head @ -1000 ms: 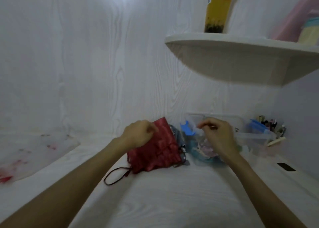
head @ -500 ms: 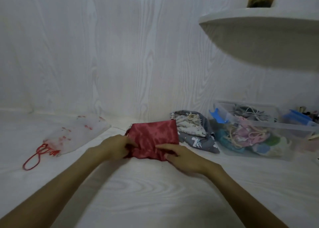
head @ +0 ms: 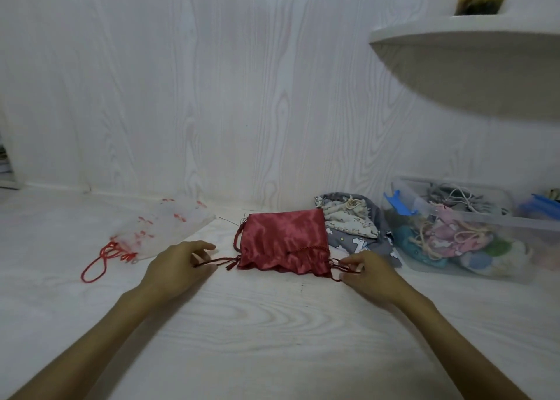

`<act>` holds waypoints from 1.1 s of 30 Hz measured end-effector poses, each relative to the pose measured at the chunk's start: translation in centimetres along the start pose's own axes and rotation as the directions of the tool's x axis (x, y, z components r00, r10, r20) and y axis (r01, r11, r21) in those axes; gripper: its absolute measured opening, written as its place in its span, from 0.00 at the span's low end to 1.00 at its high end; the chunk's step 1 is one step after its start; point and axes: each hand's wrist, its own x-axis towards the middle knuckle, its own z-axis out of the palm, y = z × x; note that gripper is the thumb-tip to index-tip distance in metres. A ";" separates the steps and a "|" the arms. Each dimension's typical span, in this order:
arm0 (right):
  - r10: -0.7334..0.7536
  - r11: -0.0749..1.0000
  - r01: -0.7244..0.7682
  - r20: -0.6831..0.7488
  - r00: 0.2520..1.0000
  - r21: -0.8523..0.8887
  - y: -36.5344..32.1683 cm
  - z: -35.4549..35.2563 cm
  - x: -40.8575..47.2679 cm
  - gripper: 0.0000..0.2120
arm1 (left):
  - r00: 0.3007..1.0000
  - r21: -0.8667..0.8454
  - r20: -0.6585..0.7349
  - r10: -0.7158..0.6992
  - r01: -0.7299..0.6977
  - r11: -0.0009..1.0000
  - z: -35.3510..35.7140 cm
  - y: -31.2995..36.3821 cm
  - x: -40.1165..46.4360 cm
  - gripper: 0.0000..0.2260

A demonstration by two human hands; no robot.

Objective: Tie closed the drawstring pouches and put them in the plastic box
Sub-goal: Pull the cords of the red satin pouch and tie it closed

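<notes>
While the plastic box [head: 485, 221] already holds several pouches, the red satin pouch [head: 283, 242] lies unclosed on the floor, left hand [head: 178, 266] and right hand [head: 371, 274] apparently pinching its cords, two more pouches waiting.

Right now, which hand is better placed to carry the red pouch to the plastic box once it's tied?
Right. The right hand pinches the cord on the red pouch's box-side end, and the plastic box sits to its right. The left hand holds the far cord.
</notes>
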 end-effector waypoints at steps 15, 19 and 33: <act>0.208 0.975 -0.168 -0.344 0.916 0.144 3.4 -1.7 -2.6 0.09 | 0.957 0.093 -0.246 -0.150 0.178 0.980 -2.4 -1.5 -3.4 0.05; 0.308 0.947 -0.321 -0.386 0.869 0.034 5.2 -3.0 -4.0 0.09 | 0.951 0.089 -0.246 -0.188 0.216 0.972 -2.5 -1.0 -3.6 0.06; 0.019 0.996 -0.035 -0.174 0.984 -0.087 1.4 -3.9 -3.3 0.20 | 0.992 0.112 0.123 0.009 -0.022 0.993 -4.2 2.8 -2.6 0.18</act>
